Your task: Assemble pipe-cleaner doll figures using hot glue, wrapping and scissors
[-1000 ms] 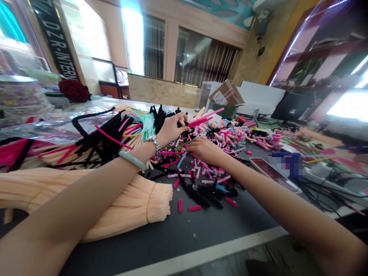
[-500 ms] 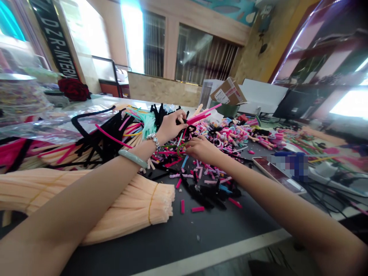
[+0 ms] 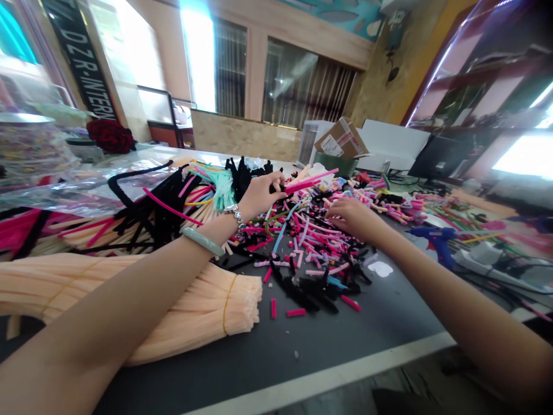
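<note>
My left hand, with a bracelet and a pale green bangle at its wrist, is closed around pink pipe-cleaner sticks that point to the right. Something dark shows between its fingers. My right hand hovers at the right part of the heap of cut pieces, its fingers partly spread, with nothing visible in them. A light blue strip and a green curved strip lie in the heap between the hands.
A bundle of peach pipe cleaners lies at the front left. Black ones and a mint green bunch are behind it. A blue glue gun and cables sit at the right, a cardboard box at the back.
My right hand has moved to the right, away from my left hand. My left hand still holds the pink sticks. The dark red flat device at the right is gone from view; a white patch shows there.
</note>
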### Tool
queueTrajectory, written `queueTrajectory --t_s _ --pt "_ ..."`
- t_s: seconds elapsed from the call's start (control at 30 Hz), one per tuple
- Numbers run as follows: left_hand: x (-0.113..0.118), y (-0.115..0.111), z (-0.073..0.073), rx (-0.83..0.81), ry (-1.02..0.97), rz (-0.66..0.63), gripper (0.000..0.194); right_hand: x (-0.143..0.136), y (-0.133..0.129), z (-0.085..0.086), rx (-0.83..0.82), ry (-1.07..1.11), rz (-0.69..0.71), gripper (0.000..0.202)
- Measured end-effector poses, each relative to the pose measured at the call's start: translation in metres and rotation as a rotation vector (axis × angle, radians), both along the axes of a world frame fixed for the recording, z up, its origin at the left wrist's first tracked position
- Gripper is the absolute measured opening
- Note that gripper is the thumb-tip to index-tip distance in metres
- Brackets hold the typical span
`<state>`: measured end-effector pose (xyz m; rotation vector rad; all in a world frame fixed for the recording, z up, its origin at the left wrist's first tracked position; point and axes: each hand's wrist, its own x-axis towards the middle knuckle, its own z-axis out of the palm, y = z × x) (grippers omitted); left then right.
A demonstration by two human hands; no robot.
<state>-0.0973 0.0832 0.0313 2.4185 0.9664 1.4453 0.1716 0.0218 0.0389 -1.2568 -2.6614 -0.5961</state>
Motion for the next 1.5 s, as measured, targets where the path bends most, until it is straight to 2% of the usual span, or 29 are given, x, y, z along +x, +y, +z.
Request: queueTrajectory --t_s 0.1,0.2,0.53,0.77,1.17,1.5 --pt "0.002 -0.003 0.0 0.009 0.036 -0.005 0.017 0.032 0.012 0.002 -0.019 -0.012 -0.094 0.018" --pt "0.002 -0.006 0.0 0.021 0.068 -0.004 0.015 0.047 0.019 -0.006 -0.053 -0.038 -0.169 0.018" --pt "0.003 -0.005 -0.003 0.126 0.163 0.027 0.014 0.042 0.041 -0.028 -0.124 -0.043 -0.286 0.024" --pt "0.003 -0.005 -0.003 0.167 0.192 0.02 0.012 0.039 0.05 -0.033 -0.115 -0.006 -0.263 0.023" --pt "0.003 -0.004 -0.004 0.154 0.196 0.035 0.013 0.039 0.024 -0.017 0.075 0.126 -0.405 0.02" --pt "0.003 -0.003 -0.005 0.141 0.205 0.032 0.012 0.037 -0.007 -0.006 -0.02 0.177 -0.399 0.022"
